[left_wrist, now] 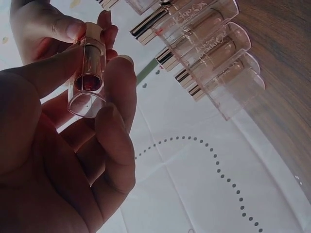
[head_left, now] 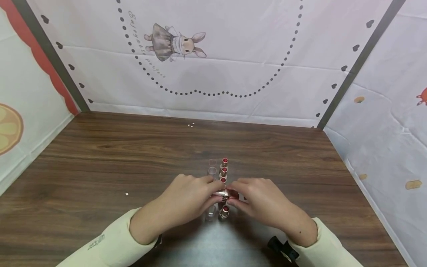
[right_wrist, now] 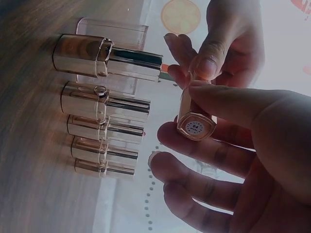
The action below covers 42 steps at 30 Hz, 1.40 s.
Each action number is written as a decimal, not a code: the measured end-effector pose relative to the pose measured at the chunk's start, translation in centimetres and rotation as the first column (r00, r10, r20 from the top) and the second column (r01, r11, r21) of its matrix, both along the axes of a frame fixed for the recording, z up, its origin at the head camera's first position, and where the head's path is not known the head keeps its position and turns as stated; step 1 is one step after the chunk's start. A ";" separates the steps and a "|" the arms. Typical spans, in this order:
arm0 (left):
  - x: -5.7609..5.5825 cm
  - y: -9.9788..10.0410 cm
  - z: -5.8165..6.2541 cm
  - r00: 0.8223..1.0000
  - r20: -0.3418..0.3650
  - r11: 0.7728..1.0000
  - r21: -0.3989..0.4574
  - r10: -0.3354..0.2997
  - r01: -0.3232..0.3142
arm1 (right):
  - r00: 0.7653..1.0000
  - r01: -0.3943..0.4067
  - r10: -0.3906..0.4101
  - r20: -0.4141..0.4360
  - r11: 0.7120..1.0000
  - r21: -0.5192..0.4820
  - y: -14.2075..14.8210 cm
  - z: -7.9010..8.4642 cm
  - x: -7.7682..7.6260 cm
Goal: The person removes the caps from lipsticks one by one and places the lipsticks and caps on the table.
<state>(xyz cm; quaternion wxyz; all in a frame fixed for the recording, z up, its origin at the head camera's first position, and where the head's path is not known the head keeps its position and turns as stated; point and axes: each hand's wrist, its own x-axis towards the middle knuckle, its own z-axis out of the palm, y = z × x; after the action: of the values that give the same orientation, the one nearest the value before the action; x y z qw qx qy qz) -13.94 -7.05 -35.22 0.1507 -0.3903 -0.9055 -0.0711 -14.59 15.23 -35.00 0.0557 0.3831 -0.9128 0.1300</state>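
Over the table, my left hand (head_left: 190, 194) and right hand (head_left: 265, 198) meet at one lipstick (head_left: 232, 193), held sideways. My right thumb and fingers pinch its gold base (right_wrist: 195, 127), whose end bears a round label reading 04. Between the left thumb and fingers is a clear cap (left_wrist: 86, 108); the dark red bullet (left_wrist: 89, 82) shows inside it. Uncapped lipsticks (head_left: 224, 170) stand upright in a row around the hands, one of them (head_left: 224, 211) on the near side. Left of that row, more clear caps (head_left: 212, 170) are lined up, partly hidden by the left hand.
The dark wood table (head_left: 100, 155) meets patterned cloth walls (head_left: 233, 74) at the back and sides. Small white bits (head_left: 191, 125) lie near the back edge, and another white scrap (head_left: 126, 194) lies to the left. A black strap (head_left: 283, 249) is at the right wrist.
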 end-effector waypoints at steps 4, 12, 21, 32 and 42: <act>0.0 0.0 0.0 1.000 0.013 1.000 -0.005 0.003 -0.003 | 1.000 0.002 -0.002 0.013 1.000 0.004 0.0 0.0 0.0; 0.2 0.0 0.2 0.999 0.032 0.999 -0.030 0.017 -0.016 | 1.000 0.000 0.000 -0.009 1.000 0.004 0.0 -0.1 0.1; 0.2 0.0 0.1 0.999 0.039 0.999 -0.028 0.018 -0.017 | 1.000 0.001 -0.001 0.008 1.000 0.005 0.0 0.0 0.1; 0.1 0.0 0.0 1.000 0.025 1.000 -0.024 0.009 -0.008 | 0.999 0.003 -0.004 0.047 1.000 0.017 0.1 0.1 0.0; 0.1 0.0 0.0 1.000 0.020 0.999 -0.035 0.013 -0.012 | 0.998 0.009 -0.011 0.055 0.999 0.034 0.2 0.1 -0.1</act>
<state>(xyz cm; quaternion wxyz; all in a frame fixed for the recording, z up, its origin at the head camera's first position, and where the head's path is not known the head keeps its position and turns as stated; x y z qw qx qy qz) -13.83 -7.08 -35.18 0.1350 -0.3866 -0.9105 -0.0583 -14.70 15.40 -34.88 0.0246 0.3758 -0.9179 0.1248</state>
